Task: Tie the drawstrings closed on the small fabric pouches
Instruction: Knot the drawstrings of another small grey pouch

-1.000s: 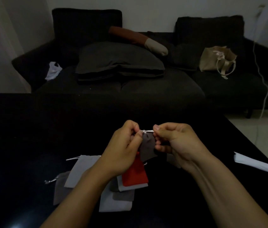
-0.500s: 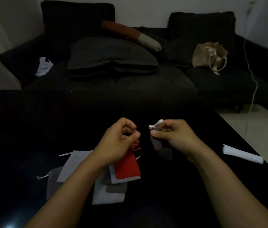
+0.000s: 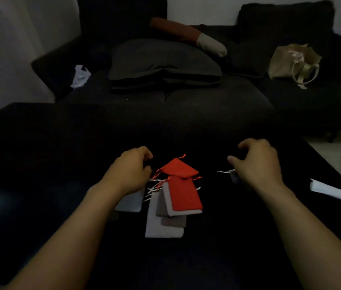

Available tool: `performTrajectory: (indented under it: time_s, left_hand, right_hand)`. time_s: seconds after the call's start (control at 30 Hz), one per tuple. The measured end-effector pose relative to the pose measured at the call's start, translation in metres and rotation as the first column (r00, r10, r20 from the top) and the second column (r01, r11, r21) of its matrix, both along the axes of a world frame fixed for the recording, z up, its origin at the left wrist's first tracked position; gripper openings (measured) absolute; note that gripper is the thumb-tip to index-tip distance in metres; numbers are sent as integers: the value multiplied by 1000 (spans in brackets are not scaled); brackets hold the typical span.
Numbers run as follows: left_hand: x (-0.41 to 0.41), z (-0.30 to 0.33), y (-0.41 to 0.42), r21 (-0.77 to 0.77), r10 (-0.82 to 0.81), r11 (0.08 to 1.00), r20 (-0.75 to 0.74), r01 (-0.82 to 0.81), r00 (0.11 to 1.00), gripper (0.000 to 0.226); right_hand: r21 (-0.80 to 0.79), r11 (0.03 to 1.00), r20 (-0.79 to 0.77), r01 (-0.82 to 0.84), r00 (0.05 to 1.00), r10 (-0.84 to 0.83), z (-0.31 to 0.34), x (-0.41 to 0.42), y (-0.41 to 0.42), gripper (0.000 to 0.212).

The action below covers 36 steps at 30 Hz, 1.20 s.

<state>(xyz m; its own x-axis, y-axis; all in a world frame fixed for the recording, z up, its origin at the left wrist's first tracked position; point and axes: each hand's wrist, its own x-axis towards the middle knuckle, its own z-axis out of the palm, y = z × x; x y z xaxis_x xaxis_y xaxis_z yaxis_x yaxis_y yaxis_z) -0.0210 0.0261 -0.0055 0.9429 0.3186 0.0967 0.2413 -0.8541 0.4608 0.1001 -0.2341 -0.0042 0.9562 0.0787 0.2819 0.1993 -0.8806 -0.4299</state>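
On the dark counter (image 3: 40, 164) our left hand (image 3: 130, 170) hovers at the left edge of the pouch pile (image 3: 173, 204), fingers curled, its grip holding nothing we can see. Two red pouches (image 3: 183, 191) top the pile. Further right, our right hand (image 3: 259, 164) covers a grey pouch (image 3: 234, 177); whether its grip holds it, we cannot tell.

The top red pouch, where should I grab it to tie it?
Probably pinch the two cord ends at the top red pouch: one sticks out at its far tip, one at its left corner. Come from above, since it lies flat on another red pouch.
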Motion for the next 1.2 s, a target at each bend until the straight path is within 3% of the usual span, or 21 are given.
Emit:
performTrajectory:
  time_s: [0.07, 0.13, 0.17, 0.23, 0.3, 0.4, 0.5, 0.63, 0.73, 0.87, 1.0, 1.1, 1.2]
  left_hand:
    - [-12, 2, 22, 83, 125, 990, -110, -116, 986, 42]
    - [-28, 2, 48, 144, 265, 963, -346, -229, 900, 65]
    - [-36, 2, 60, 130, 292, 956, -468, -263, 834, 77]
    - [-56, 0, 79, 25, 254, 952, -618, -304, 744, 91]
    - [-71, -7, 87, 7, 219, 956, -679, -293, 700, 93]
    - [-82, -21, 91, 80, 256, 960, -637, -268, 727, 70]
    - [-84, -25, 94, -18, 201, 963, -617, -270, 761, 39]
    - [-83, -22, 95, -172, 87, 955, -611, -240, 787, 60]
    - [-75, -23, 86, -237, 64, 937, -602, -255, 796, 42]
    - [-69, -19, 81, -88, 121, 972, -599, -216, 791, 14]
    - [-89, 22, 100, 19, 334, 926, -506, -376, 795, 19]
    - [-98, 44, 105, -113, 396, 884, -332, -453, 856, 8]
    - [-90, 40, 84, -347, 279, 853, -328, -390, 903, 15]
  right_hand:
    - [90, 963, 111, -255, 963, 245, 7, -21, 28, 36]
    - [168, 820, -54, -548, 825, 562, 5, -48, 60, 26]
    - [134, 754, -147, -643, 740, 656, 0, -59, 74, 27]
    - [-8, 684, -238, -729, 666, 707, -12, -75, 97, 36]
    - [-79, 707, -252, -703, 700, 668, -18, -77, 105, 46]
    - [-90, 717, -287, -692, 707, 646, -26, -77, 107, 58]
    - [-86, 699, -268, -710, 692, 670, -38, -81, 112, 62]
    - [-13, 714, -184, -701, 703, 687, -47, -83, 120, 52]
    - [28, 698, -145, -715, 688, 711, -45, -81, 120, 50]
    - [-34, 652, -113, -757, 652, 750, -43, -84, 119, 46]
    - [-5, 625, -110, -780, 622, 775, -40, -87, 119, 39]
    - [92, 666, -61, -740, 664, 746, -32, -82, 117, 37]
    - [146, 693, -64, -706, 692, 719, -25, -80, 112, 35]
